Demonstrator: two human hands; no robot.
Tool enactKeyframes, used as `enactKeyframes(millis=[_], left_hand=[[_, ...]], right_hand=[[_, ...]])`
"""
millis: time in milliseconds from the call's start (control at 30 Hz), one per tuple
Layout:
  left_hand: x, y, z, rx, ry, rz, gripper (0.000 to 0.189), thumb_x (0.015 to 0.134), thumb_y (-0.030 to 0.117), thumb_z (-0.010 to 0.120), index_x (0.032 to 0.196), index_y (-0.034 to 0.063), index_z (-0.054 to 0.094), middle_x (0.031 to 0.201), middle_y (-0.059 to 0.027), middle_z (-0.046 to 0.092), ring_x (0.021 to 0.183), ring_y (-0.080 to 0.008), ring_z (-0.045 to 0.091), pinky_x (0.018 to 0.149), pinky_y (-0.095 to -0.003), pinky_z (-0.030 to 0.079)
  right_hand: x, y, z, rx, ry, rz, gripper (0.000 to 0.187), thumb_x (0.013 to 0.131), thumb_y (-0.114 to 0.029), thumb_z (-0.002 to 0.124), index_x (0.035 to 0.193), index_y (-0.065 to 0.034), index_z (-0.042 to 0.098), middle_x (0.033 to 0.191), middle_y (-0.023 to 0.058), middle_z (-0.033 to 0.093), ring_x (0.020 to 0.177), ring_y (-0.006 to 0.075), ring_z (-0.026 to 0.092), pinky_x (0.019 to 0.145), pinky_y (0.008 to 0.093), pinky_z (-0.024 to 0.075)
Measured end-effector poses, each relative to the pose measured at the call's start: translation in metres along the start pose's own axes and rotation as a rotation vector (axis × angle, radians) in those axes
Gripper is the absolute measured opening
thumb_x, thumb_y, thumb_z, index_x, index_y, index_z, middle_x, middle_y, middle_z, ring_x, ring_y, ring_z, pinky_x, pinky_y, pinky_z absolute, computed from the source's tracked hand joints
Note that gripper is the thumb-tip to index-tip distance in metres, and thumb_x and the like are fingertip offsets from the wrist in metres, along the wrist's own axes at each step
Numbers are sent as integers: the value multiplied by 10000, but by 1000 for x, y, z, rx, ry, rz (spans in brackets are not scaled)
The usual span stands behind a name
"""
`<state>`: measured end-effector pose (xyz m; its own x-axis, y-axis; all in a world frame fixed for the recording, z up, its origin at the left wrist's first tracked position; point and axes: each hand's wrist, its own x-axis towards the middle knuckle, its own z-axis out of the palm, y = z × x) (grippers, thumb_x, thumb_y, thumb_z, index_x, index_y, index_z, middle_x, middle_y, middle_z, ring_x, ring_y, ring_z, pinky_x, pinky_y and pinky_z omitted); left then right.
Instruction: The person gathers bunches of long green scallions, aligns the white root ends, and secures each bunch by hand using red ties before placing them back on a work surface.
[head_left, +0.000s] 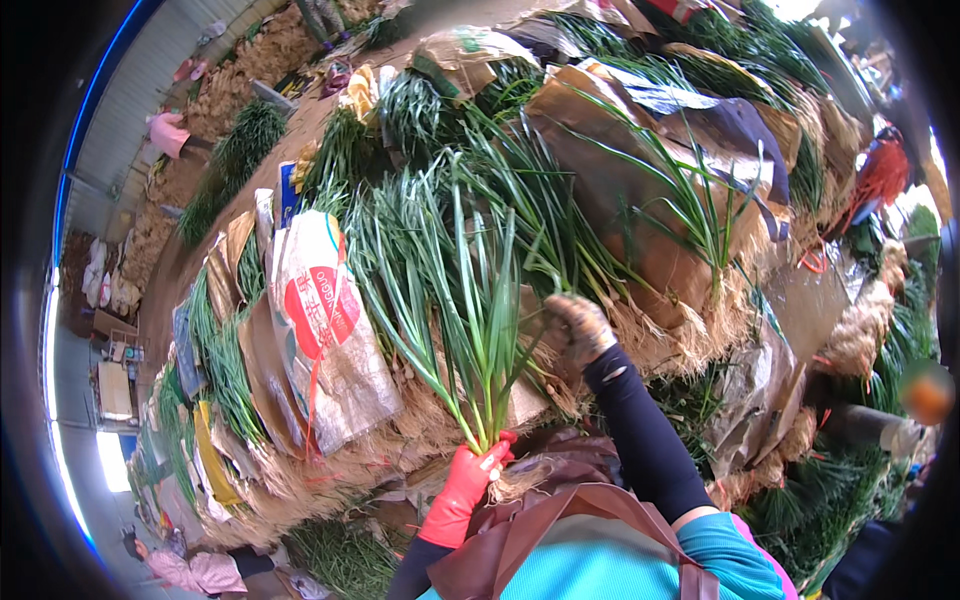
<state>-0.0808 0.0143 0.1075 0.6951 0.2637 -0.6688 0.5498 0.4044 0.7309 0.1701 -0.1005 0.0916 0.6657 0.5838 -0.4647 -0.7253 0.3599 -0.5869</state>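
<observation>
My left hand (480, 469), in a red rubber glove, is closed around the lower stems of a bunch of long green allium plants (484, 360). Their pale roots hang out just right of the glove, and the leaves fan upward and away from me. My right hand (579, 326), in a stained patterned glove, is raised to the right of the leaves, blurred, with its fingers curled; whether it holds a leaf cannot be told. Behind the bunch lies a long pile of the same plants (525, 187), their rooty ends (675, 326) facing me.
A printed woven sack (330, 330) covers part of the pile at left, and a brown sheet (600, 157) lies on it at right. Cut greens (341, 559) lie low at left. Other people are at lower left (199, 570) and upper left (169, 133).
</observation>
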Motion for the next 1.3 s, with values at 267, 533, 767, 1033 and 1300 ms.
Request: enactKeyframes(millis=[267, 533, 767, 1033, 1300], left_hand=[[-33, -2, -25, 174, 49, 8, 200, 853, 116, 579, 1030, 32, 621, 891, -31, 641, 712, -109, 591, 622, -256, 467], [-31, -23, -23, 274, 163, 54, 164, 847, 123, 597, 978, 38, 648, 801, -24, 634, 689, -93, 565, 635, -239, 448], [-50, -19, -24, 370, 195, 72, 165, 843, 120, 595, 984, 48, 639, 752, -12, 614, 679, -93, 556, 640, -240, 444], [-60, -27, -30, 419, 264, 178, 168, 835, 149, 603, 970, 61, 651, 784, -53, 640, 673, -109, 569, 624, -260, 448], [-80, -22, -26, 493, 259, 178, 159, 817, 144, 604, 944, 71, 663, 849, -75, 655, 770, -163, 617, 668, -281, 468]], right_hand=[[32, -78, -29, 33, 173, -306, 99, 837, -248, 591, 828, -151, 569, 639, -49, 535, 443, 39, 407, 389, 169, 295], [31, 17, 88, -494, -258, 154, 201, 858, -206, 593, 1008, -74, 569, 751, 13, 604, 466, 75, 441, 440, 230, 387], [52, -20, 102, 50, -371, 202, 114, 906, -226, 502, 888, -115, 486, 714, 28, 584, 418, 63, 435, 343, 178, 321], [97, -30, 117, -533, 127, -376, 416, 857, -243, 602, 1158, 31, 518, 1017, 117, 618, 923, 176, 568, 758, 269, 456], [152, -67, 84, -666, 115, -535, 407, 814, -352, 645, 964, 23, 601, 796, 91, 637, 648, 178, 555, 642, 314, 448]])
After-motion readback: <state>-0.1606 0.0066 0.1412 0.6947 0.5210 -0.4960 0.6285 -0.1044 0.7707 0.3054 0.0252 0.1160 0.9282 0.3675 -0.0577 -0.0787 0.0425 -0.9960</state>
